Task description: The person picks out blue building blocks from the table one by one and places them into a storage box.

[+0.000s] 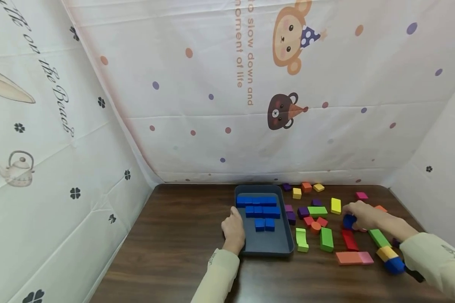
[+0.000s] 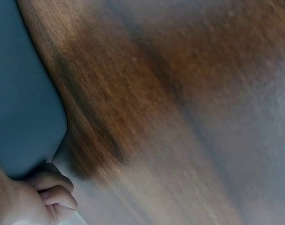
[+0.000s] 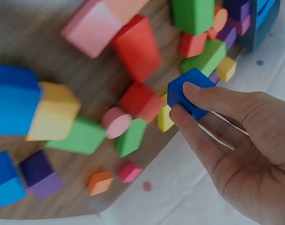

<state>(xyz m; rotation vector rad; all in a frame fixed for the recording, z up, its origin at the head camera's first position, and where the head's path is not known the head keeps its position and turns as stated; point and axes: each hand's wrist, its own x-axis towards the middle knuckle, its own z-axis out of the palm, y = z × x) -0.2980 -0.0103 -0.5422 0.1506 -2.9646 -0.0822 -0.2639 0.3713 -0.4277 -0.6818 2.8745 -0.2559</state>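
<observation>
My right hand (image 1: 364,214) pinches a blue block (image 3: 191,93) between thumb and fingers, over the scattered blocks on the right of the table. In the right wrist view the held block shows an angular, many-sided face. On the left side of the dark grey tray (image 1: 265,243), my left hand (image 1: 233,230) grips the rim, its fingers curled in the left wrist view. Inside the tray, blue blocks (image 1: 263,211) lie in three rows, toward the far end and middle. The near end of the tray shows its bare floor.
Loose blocks in many colours lie right of the tray, among them a green block (image 1: 326,239), a red block (image 1: 349,240) and a yellow block (image 1: 335,205). A blue block (image 1: 394,265) lies by my right sleeve. White printed cloth (image 1: 212,143) hangs behind the wooden table (image 1: 174,235).
</observation>
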